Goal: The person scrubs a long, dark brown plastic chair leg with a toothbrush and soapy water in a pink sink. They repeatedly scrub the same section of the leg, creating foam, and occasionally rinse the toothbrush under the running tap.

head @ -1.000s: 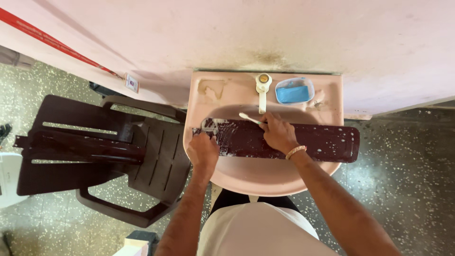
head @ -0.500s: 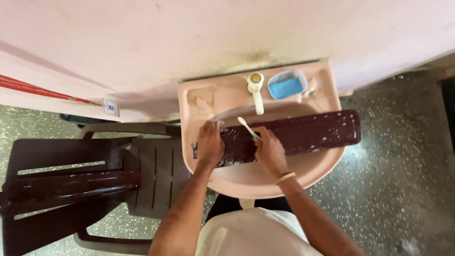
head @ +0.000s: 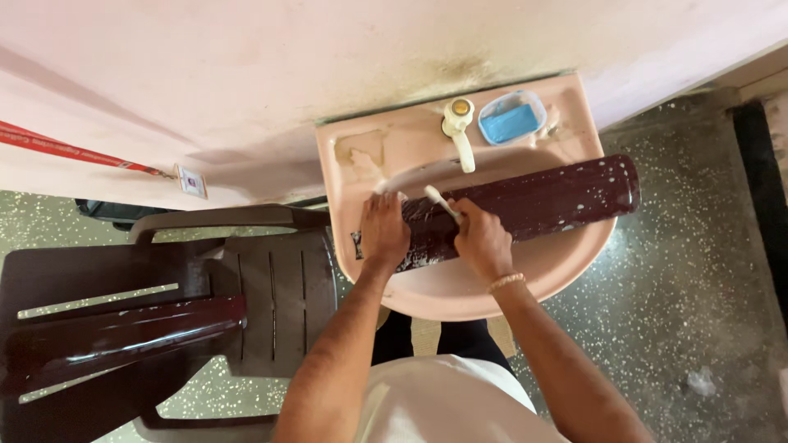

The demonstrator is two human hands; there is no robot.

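A long dark brown fan blade [head: 542, 201], speckled with white suds, lies across a pink wash basin [head: 460, 295]. My left hand [head: 384, 232] presses down on the blade's left end. My right hand [head: 480, 238] grips a small white brush [head: 439, 201] whose bristle end rests on the blade between the two hands. A cream tap [head: 457, 131] stands at the basin's back, just above the blade.
A blue soap bar in a clear dish [head: 510, 121] sits on the basin's back right rim. A dark brown plastic chair [head: 205, 303] stands left of the basin, with another brown blade [head: 115, 336] laid across it. Speckled floor [head: 698, 303] lies to the right.
The view has shifted, so the basin now sits further right and higher. Both hands stay on the blade, and the brush has moved slightly along it.
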